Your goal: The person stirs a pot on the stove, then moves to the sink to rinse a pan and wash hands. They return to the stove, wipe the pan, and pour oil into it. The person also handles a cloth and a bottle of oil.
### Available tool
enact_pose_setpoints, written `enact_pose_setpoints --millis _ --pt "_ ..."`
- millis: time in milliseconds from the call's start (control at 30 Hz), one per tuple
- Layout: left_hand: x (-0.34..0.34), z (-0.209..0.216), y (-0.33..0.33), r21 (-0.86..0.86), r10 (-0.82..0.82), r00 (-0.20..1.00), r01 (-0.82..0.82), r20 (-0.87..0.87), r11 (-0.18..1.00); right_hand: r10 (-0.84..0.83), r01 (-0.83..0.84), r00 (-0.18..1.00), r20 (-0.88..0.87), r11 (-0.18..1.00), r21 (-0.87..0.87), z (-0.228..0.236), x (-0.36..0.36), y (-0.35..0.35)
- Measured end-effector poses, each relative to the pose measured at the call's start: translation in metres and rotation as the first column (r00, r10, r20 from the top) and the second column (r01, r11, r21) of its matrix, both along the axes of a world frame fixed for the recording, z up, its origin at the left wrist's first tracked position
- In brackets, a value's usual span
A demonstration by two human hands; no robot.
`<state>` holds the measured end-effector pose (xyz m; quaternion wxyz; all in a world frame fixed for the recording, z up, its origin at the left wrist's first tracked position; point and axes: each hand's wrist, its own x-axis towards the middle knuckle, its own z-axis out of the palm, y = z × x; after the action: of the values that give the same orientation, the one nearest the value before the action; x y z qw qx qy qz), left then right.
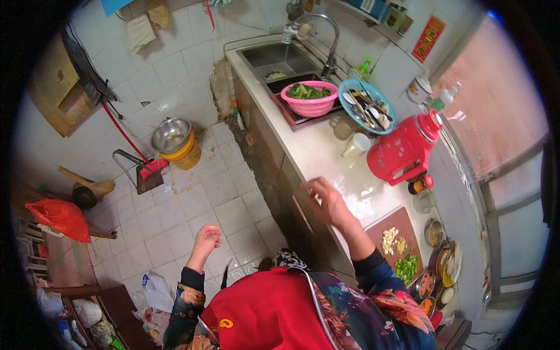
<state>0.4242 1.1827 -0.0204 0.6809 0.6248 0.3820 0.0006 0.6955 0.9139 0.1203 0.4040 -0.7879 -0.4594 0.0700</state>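
My left hand (206, 240) hangs over the tiled floor in front of me, fingers loosely bent and apart, holding nothing. Over the near edge of the pale countertop (318, 153), my right hand (328, 201) is also open, its fingers curved with no object in them. Beside my right forearm lies a brown cutting board (380, 228) bearing chopped garlic (389, 239) and cut green vegetable pieces (406, 268). Beyond that hand are a white mug (356, 144) and a red thermos jug (402, 149).
Along the counter, a pink colander (309, 106) of leafy greens and a blue basket (366, 126) of utensils stand near the sink (256, 53), where the faucet (335, 35) runs. A steel bowl (170, 135) tops a yellow bucket (185, 157) on the floor, near a dustpan (149, 182).
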Motion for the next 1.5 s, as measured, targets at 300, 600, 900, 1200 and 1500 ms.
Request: enact_pose_setpoints --millis 300,600,900,1200,1500 --pt "0.036 -0.032 0.113 -0.08 0.203 0.974 -0.211 -0.099 0.974 -0.343 0.335 0.922 0.178 0.939 0.077 0.01 0.251 0.135" --pt "0.19 -0.022 0.246 -0.045 0.073 0.989 -0.079 -0.13 0.996 -0.494 0.521 0.854 0.165 0.815 -0.255 -0.023 0.488 0.204" --pt "0.303 -0.059 0.358 -0.089 -0.114 0.965 0.095 -0.236 0.991 -0.387 0.477 0.869 0.308 0.492 -0.729 -0.083 0.63 0.242" --pt "0.488 -0.053 0.489 0.099 -0.418 0.898 0.432 -0.14 0.896 -0.272 0.347 0.913 0.303 0.131 -0.929 -0.139 0.638 0.329" --pt "0.52 -0.076 0.548 0.095 -0.492 0.848 0.516 -0.199 0.851 -0.143 0.237 0.968 0.205 0.262 -0.936 -0.227 0.626 0.343"
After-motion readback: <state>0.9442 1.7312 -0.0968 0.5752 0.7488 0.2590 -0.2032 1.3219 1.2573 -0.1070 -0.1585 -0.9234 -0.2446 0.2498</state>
